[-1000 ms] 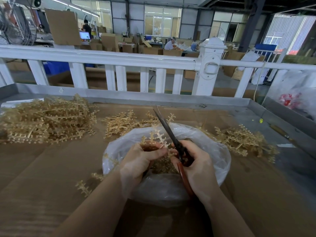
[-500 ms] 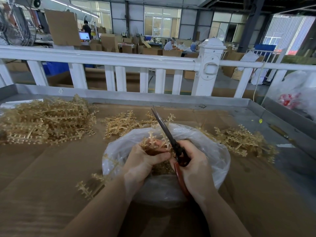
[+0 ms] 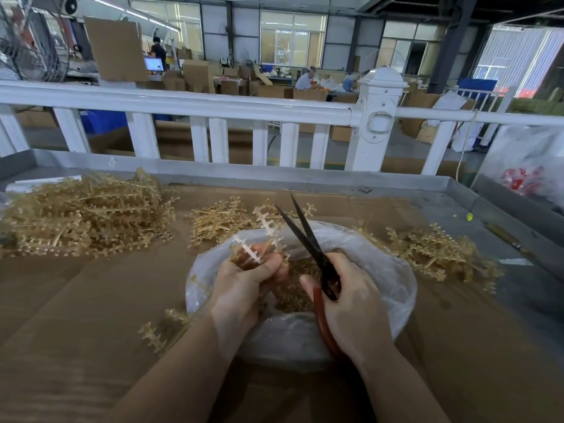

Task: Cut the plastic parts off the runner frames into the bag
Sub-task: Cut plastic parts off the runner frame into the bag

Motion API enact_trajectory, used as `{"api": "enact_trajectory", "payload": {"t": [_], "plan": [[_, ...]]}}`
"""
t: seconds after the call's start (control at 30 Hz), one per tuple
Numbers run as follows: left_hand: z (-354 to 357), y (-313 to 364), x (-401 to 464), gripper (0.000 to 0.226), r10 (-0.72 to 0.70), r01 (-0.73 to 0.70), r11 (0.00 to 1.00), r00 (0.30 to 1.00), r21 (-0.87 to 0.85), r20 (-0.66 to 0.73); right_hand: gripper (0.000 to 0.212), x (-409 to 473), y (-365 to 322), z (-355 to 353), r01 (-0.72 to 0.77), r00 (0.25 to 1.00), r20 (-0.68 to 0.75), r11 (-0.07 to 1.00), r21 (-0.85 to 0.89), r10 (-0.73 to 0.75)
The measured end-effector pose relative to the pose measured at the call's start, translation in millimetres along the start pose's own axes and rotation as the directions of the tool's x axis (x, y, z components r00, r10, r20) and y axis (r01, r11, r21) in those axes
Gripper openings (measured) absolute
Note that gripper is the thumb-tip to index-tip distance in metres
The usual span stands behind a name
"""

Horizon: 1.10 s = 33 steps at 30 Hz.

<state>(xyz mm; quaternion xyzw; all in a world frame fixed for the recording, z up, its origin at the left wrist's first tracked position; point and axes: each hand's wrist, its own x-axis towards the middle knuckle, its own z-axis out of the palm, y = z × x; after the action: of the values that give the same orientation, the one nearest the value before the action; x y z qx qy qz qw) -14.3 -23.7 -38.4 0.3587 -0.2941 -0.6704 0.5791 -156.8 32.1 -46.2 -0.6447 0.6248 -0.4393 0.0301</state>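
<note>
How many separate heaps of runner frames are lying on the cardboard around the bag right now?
3: a big heap far left, a small heap just behind the bag, and a heap to its right. A loose frame lies near the left forearm; the bag may hide more.

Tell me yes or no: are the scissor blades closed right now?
No, the scissors in the right hand have their two blades spread apart in a V above the plastic bag.
</note>
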Motion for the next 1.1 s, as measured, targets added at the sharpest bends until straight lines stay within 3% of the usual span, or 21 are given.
{"api": "enact_trajectory", "payload": {"t": [0.13,0.3,0.43,0.7,0.97,1.1], "plan": [[-1.8,2.7,-0.7,0.022,-0.012,0.012,1.0,1.0,-0.015,0.007,0.039,-2.9,-1.5,1.6,0.027,0.999,0.051,0.989,-0.147,-0.019],[-4.2,3.2,0.1,0.026,0.001,0.0,0.998,1.0,-0.055,0.017,0.041,-3.9,-0.5,1.8,0.018,1.0,0.005,0.992,-0.124,-0.017],[-1.6,3.3,0.6,0.012,-0.013,0.011,0.999,0.999,-0.053,-0.034,0.041,-3.8,-1.3,2.6,0.025,0.999,0.038,0.991,-0.133,-0.02],[-0.2,4.3,1.0,0.015,0.005,-0.01,0.999,0.994,-0.05,-0.107,0.04,-9.0,-0.9,4.3,0.094,0.991,0.116,0.95,-0.298,-0.062],[-2.4,2.0,-0.2,0.012,0.013,-0.013,1.0,0.993,-0.006,-0.114,0.04,-7.8,-1.8,5.7,0.114,0.99,0.119,0.945,-0.308,-0.081],[-0.1,0.7,-1.9,0.022,0.039,-0.035,0.999,0.993,0.037,-0.114,0.041,-6.8,-2.5,4.5,0.123,0.987,0.135,0.951,-0.283,-0.087]]}}
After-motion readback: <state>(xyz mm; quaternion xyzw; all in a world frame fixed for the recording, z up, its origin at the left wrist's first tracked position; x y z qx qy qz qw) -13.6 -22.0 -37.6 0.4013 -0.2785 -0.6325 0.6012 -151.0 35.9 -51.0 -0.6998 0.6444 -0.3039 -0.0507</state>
